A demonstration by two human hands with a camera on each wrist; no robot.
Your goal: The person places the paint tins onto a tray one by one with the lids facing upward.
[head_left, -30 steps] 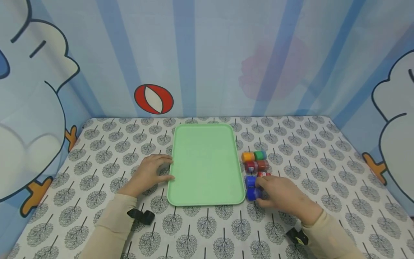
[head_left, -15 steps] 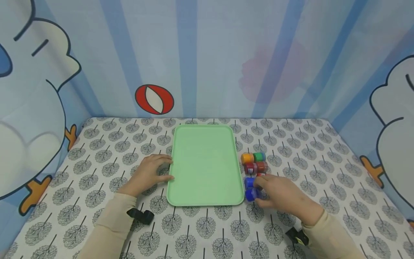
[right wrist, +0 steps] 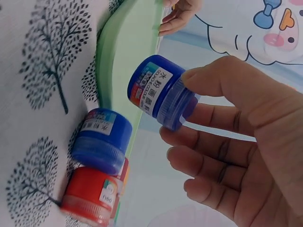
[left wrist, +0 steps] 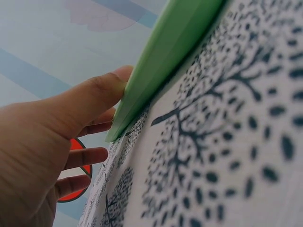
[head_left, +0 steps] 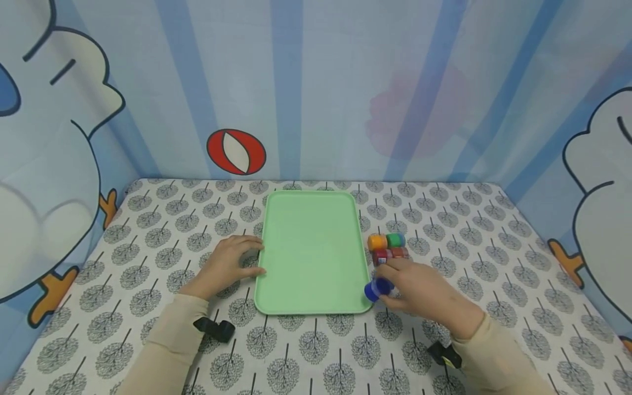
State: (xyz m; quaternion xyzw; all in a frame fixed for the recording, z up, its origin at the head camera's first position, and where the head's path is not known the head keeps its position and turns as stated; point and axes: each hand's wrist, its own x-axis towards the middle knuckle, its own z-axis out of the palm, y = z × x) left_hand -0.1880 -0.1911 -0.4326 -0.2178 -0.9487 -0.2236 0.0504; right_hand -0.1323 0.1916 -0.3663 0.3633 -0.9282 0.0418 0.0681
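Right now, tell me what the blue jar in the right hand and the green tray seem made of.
Blue jar: likely glossy plastic; translucent ribbed lid, printed paper label. Green tray: probably matte moulded plastic, one even colour, rounded raised rim.

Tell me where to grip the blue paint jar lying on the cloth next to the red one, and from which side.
Pinch the second blue jar across its round sides, from above. It lies tipped over, its far side against the red jar and the green tray alongside, so the top is free. The right hand already holds another blue jar.
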